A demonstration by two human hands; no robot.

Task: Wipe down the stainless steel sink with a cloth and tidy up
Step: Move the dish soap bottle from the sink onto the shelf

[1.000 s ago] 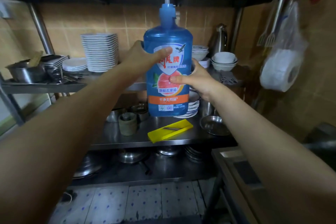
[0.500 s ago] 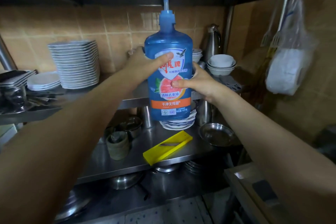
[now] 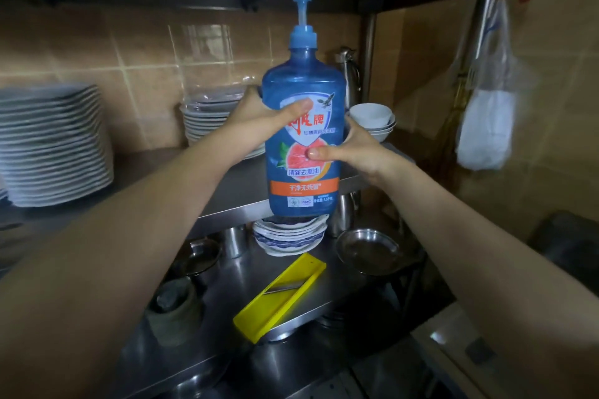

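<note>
A big blue dish-soap pump bottle (image 3: 303, 91) with a grapefruit label is held upright in front of the steel rack, its base level with the middle shelf's front edge (image 3: 233, 204). My left hand (image 3: 259, 121) grips its left side, thumb across the label. My right hand (image 3: 353, 152) grips the right side, thumb on the grapefruit picture. The pump head reaches almost to the top shelf. No sink or cloth is in view.
The middle shelf carries white plate stacks (image 3: 52, 146), a wrapped plate stack (image 3: 210, 113) and bowls (image 3: 372, 116). On the lower shelf lie a yellow slicer (image 3: 278, 298), patterned dishes (image 3: 288, 233), a steel dish (image 3: 369, 249) and a stone cup (image 3: 175, 311). A plastic bag (image 3: 486, 126) hangs at right.
The view has closed in on the rack and shifted right. The bottle, still in both hands, now sits nearer the middle shelf, its base over the shelf's front edge.
</note>
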